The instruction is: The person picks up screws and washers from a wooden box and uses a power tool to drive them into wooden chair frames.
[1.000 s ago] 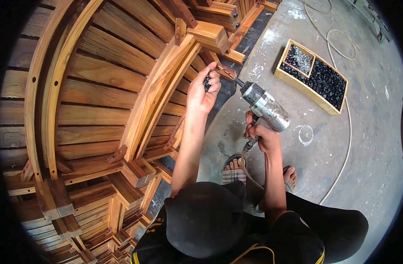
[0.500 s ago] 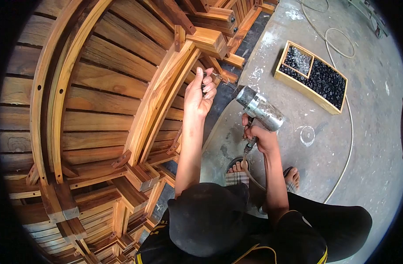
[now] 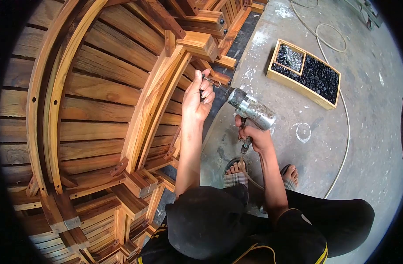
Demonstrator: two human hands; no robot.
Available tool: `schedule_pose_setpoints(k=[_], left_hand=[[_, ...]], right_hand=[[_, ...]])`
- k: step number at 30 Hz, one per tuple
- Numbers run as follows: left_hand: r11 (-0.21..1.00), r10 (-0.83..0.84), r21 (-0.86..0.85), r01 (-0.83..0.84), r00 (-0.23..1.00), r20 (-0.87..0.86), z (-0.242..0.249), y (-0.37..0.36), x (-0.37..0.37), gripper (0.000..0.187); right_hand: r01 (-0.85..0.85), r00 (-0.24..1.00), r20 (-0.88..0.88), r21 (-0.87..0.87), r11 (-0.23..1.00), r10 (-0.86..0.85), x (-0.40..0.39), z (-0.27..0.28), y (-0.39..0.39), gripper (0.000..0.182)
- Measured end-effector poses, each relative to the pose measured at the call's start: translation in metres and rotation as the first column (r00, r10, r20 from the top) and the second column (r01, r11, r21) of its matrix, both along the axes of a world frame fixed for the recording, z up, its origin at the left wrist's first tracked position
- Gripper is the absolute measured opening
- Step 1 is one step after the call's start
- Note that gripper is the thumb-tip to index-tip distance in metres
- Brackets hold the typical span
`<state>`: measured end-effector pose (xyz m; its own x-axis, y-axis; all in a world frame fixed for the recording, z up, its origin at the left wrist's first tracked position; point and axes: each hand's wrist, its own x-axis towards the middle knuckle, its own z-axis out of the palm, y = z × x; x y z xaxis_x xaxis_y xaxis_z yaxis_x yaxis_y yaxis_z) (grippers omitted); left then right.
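My left hand (image 3: 196, 97) is raised beside the wooden frame, fingers curled closed around small dark pieces that I cannot make out clearly. My right hand (image 3: 257, 137) grips the handle of a silver air-powered driver (image 3: 253, 111), with a hose fitting at the base of its grip. The driver's nose points left, and its thin bit reaches close to my left fingertips; whether they touch is not clear. Just left of my left hand runs a curved wooden rail (image 3: 155, 97), part of slatted wooden furniture (image 3: 102, 108). A wooden block (image 3: 197, 45) juts out above that hand.
On the concrete floor (image 3: 280, 171) at the right stands a wooden box (image 3: 300, 87) filled with black round pieces, with screws in a small compartment. A pale air hose (image 3: 347, 132) curves past it. My sandalled feet (image 3: 235, 169) are below the driver. More wooden pieces are stacked at the lower left.
The view has shifted slightly, so the furniture and box appear further left. The driver has come a little closer to my left hand. Both hands keep their grips.
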<state>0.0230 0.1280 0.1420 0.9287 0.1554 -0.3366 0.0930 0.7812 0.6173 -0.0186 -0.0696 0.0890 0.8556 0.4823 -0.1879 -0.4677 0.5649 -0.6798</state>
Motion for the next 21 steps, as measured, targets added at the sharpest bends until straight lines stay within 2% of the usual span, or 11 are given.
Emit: schedule_pose_setpoints(k=[9,12,14,18,21], left_hand=[[0.999,0.053,0.004,-0.053,0.998,-0.02,-0.004,-0.016,0.001,0.033],[0.997,-0.013,-0.076,0.015,1.0,0.023,-0.009,-0.008,0.005,0.033],[0.991,-0.047,-0.123,0.044,0.999,-0.018,-0.007,-0.008,0.007,0.033],[0.997,-0.055,-0.057,0.053,0.998,-0.033,-0.002,-0.013,0.009,0.032],[0.999,0.031,0.034,-0.029,0.998,-0.06,-0.002,-0.026,0.01,0.03]], right_hand=[[0.015,1.0,-0.003,-0.054,0.998,-0.015,-0.003,-0.002,0.0,0.042],[0.01,1.0,0.01,-0.058,0.998,-0.009,-0.001,-0.003,-0.003,0.042],[0.01,1.0,0.009,-0.063,0.998,-0.01,0.0,-0.002,-0.004,0.042],[0.033,0.999,0.026,-0.073,0.997,-0.031,0.001,0.0,-0.006,0.041],[0.049,0.999,0.017,-0.067,0.997,-0.048,0.001,-0.004,-0.008,0.041]])
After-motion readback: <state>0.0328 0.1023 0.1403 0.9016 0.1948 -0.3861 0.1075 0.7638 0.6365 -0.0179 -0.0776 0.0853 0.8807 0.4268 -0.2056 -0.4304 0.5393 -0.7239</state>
